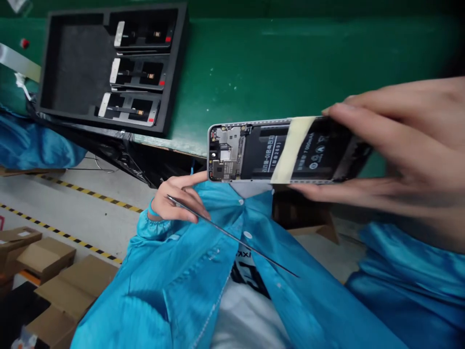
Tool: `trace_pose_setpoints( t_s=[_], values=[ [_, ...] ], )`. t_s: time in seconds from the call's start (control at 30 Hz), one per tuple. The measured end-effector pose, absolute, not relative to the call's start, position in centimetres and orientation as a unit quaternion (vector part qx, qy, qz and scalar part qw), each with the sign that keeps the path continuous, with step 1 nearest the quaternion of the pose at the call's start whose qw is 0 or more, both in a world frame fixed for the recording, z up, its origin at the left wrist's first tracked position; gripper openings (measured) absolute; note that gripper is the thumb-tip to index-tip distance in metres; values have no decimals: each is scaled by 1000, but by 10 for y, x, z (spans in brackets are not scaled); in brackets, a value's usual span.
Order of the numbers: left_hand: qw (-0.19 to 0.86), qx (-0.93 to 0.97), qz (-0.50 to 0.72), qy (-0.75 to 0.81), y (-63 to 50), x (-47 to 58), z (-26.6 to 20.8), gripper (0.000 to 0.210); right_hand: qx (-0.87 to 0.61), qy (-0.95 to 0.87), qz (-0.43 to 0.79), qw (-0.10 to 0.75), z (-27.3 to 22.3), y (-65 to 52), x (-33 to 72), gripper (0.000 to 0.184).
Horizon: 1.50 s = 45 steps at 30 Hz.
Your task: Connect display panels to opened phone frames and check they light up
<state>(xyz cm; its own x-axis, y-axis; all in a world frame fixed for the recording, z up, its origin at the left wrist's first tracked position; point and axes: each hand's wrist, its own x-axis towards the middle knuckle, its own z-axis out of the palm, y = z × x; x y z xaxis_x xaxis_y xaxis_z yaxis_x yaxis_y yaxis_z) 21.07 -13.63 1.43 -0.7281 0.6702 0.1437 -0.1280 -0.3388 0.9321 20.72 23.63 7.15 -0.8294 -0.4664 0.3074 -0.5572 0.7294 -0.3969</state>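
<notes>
My right hand (395,150) grips a smartphone (254,150) by its right end, thumb on one long edge and fingers on the other. The phone's back is off, so the circuit board at its left end and the black battery (319,154) show. A pale yellow strip of tape (293,150) runs across the battery. Below the phone's left end, my left hand (179,198) is closed around a thin, dark, pointed tool (232,236) that slants down to the right; its exact kind is unclear. The left index finger reaches the phone's lower left corner, apparently touching it.
On the green bench (290,63) lies a black foam tray (178,63) holding three phone screen assemblies (138,72). A roll of tape (20,60) is at the far left. Cardboard boxes (72,286) stand on the floor, near yellow-black floor tape (87,191). Another blue sleeve (39,143) shows at left.
</notes>
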Motion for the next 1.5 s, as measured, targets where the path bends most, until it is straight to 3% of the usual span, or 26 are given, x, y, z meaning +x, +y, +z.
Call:
trace_pose_setpoints(
  t_s=[0.27, 0.47, 0.67, 0.8, 0.97, 1.23, 1.4, 1.5],
  values=[
    [197, 360, 781, 469, -130, 219, 24, 12, 258, -920, 292, 37, 82, 230, 227, 83],
    [205, 378, 763, 482, -132, 220, 27, 23, 243, -906, 345, -8, 87, 229, 234, 66],
    [233, 368, 742, 510, -137, 221, 23, 39, 240, -897, 369, -32, 82, 230, 234, 62],
    [204, 377, 768, 476, -132, 220, 27, 20, 241, -886, 390, -65, 76, 232, 229, 62],
    [179, 398, 779, 450, -122, 217, 35, 31, 222, -864, 431, -133, 72, 238, 226, 60],
    [235, 333, 768, 494, -133, 221, 32, 13, 162, -833, 495, -187, 69, 233, 226, 51],
    [292, 304, 736, 530, -137, 221, 26, 40, 167, -830, 498, -187, 69, 232, 226, 49],
    [252, 327, 754, 511, -135, 222, 24, 33, 170, -830, 497, -189, 70, 230, 226, 48]
  ],
)
